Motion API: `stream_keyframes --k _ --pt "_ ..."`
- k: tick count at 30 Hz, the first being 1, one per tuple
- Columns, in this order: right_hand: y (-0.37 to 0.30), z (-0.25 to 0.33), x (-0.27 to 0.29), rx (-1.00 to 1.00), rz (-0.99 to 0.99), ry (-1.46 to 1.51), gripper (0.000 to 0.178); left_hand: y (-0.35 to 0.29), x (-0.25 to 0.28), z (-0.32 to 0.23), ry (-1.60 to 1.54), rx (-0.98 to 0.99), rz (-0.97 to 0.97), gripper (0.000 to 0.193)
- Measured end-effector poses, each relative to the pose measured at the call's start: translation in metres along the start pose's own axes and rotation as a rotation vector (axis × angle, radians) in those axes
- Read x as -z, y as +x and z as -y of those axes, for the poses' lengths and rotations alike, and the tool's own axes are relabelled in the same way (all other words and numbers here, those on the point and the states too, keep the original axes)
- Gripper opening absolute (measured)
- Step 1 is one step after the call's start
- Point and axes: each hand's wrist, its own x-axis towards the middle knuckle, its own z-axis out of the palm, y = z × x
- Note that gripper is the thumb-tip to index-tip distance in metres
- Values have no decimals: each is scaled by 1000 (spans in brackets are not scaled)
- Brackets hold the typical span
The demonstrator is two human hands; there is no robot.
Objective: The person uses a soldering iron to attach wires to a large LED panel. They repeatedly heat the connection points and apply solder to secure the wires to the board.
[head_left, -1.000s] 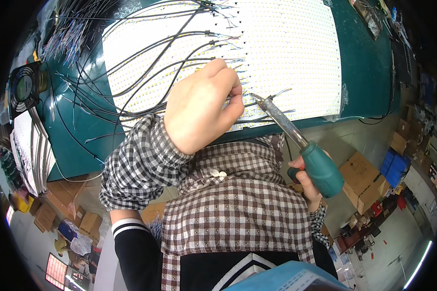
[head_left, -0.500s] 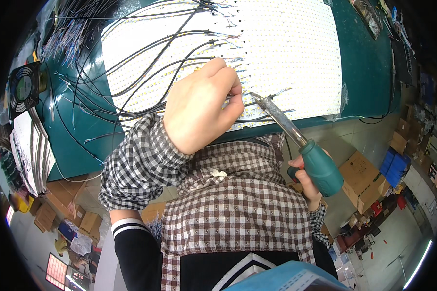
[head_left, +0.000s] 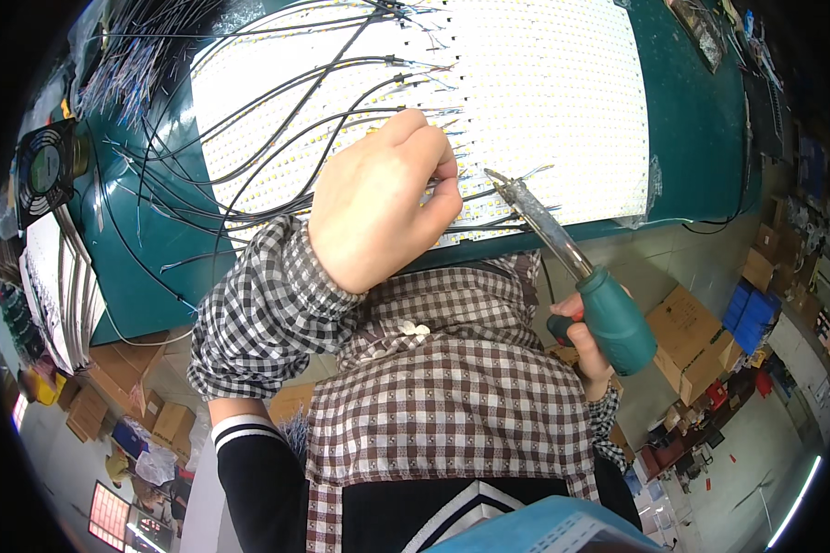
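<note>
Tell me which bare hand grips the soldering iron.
The right hand: its fingers wrap the green handle of the soldering iron. The left hand is instead over the white LED boards, near black cables.

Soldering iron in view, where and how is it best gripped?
Probably by the thick green handle, coming from the lower right, where the right hand holds it. The handle end faces that side, while the slim metal shaft, possibly hot, points up-left over the white panel.
</note>
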Motion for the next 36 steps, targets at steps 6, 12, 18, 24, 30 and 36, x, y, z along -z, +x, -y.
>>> stream_keyframes --k 6,12,18,24,30,36 --pt "-2 -1 6 -41 -82 68 43 0 2 -4 4 22 48 10" --pt "7 0 24 60 -271 154 49 8 -3 -39 146 -222 -50 22" --pt "7 -6 28 123 -279 193 60 41 -48 -33 160 -220 44 14" --pt "3 -12 26 78 -276 242 59 14 -16 -52 -3 -170 -18 10" --pt "7 -5 22 50 -234 302 46 -22 4 -23 -24 53 21 9" --pt "10 0 13 50 -184 225 48 -26 -3 -14 -80 74 -22 7"
